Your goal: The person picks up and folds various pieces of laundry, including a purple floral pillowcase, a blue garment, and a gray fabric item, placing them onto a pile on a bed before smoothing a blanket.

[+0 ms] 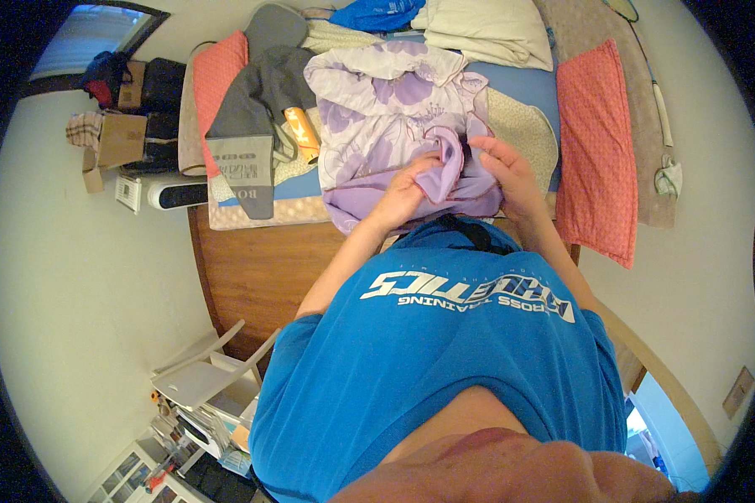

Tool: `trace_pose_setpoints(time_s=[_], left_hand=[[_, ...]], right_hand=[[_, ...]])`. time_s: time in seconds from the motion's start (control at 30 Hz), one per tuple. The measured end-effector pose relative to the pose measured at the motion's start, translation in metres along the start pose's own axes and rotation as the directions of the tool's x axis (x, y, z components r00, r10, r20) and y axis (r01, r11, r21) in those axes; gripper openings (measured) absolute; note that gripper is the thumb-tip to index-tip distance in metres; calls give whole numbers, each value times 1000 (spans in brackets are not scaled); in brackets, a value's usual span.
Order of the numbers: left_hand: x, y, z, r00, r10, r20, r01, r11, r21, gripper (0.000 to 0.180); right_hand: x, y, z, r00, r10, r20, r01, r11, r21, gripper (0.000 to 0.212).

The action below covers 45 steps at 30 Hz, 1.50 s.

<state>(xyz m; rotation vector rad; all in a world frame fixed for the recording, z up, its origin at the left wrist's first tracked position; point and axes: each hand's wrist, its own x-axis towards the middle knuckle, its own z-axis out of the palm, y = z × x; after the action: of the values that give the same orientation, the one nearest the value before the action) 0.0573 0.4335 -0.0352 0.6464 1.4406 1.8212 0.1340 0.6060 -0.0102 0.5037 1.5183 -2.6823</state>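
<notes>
A purple-and-white floral cloth [377, 109], soft like a bed cover, lies bunched on the bed in front of me. Its plain lilac edge with a dark red seam is folded up between my hands. My left hand [413, 189] is closed on that lilac edge, fingers under the fold. My right hand [512, 174] is at the cloth's right side, its thumb and fingers bent together at the edge beside a dark gap in the folds. What the right fingertips pinch is partly hidden.
Around the cloth lie a grey garment [264, 92], an orange pack [300, 132], a folded cream quilt [495, 29] and a blue bag [377, 14]. Red cushions [596, 151] flank the bed. Cardboard boxes [119, 138] stand left; a white chair [210, 377] stands lower left.
</notes>
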Motion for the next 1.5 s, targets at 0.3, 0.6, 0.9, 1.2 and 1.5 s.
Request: trace_pose_setpoints(time_s=[0.3, 0.6, 0.9, 1.2, 1.5], left_hand=[[-21, -38, 13, 971, -135, -199, 180, 956, 230, 29], [-97, 55, -26, 803, -299, -515, 238, 954, -182, 33], [-212, 134, -38, 482, 66, -874, -240, 969, -59, 35], [-313, 188, -25, -102, 517, -850, -182, 830, 527, 36], [-350, 215, -11, -326, 716, -617, 130, 681, 721, 38]], right_hand=[[-4, 12, 29, 985, 140, 105, -98, 939, -331, 15], [15, 11, 39, 854, -231, 466, 501, 610, -614, 45], [76, 114, 2, 815, 345, 465, 536, -148, -831, 12], [50, 222, -143, 740, 673, 19, 81, -62, -995, 21], [157, 274, -119, 966, 241, 95, 76, 87, -993, 26]])
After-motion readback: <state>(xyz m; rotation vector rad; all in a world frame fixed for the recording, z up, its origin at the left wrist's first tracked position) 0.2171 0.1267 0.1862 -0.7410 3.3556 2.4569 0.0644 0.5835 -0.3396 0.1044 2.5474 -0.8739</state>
